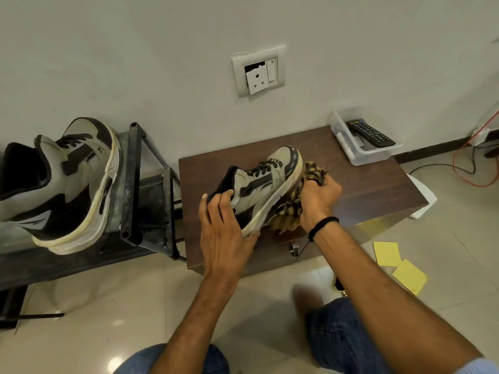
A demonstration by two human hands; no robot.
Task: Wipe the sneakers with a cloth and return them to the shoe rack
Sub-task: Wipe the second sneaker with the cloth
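My left hand (224, 225) grips the heel end of a grey-and-black sneaker (266, 179), tilted on its side above the brown cabinet top (364, 168). My right hand (318, 198) holds a yellow-and-brown checked cloth (289, 209) bunched against the sneaker's white sole. The matching second sneaker (67, 182) stands on the top shelf of the dark metal shoe rack (145, 190) at the left.
A clear plastic box (351, 149) with a black remote (371, 133) sits at the cabinet's back right corner. Yellow paper notes (399, 263) lie on the tiled floor. Red and black cables (469, 168) run along the floor at right. A loose wall socket (258, 71) hangs above.
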